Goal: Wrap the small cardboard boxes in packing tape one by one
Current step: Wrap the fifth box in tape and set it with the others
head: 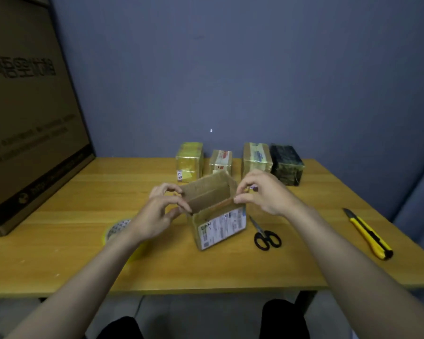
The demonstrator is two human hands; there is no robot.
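Observation:
A small brown cardboard box (218,227) with a white shipping label on its near side stands in the middle of the wooden table (206,270), its top flaps raised. My left hand (157,211) pinches the left end of the flaps. My right hand (264,192) pinches the right end of the near flap. A roll of yellow packing tape (115,230) lies flat on the table to the left, partly hidden under my left wrist.
Along the back stand three taped boxes (189,161), (220,161), (256,159) and a dark wrapped box (287,165). Black scissors (266,237) lie right of the open box. A yellow utility knife (368,234) lies further right. A large carton (27,118) fills the left side.

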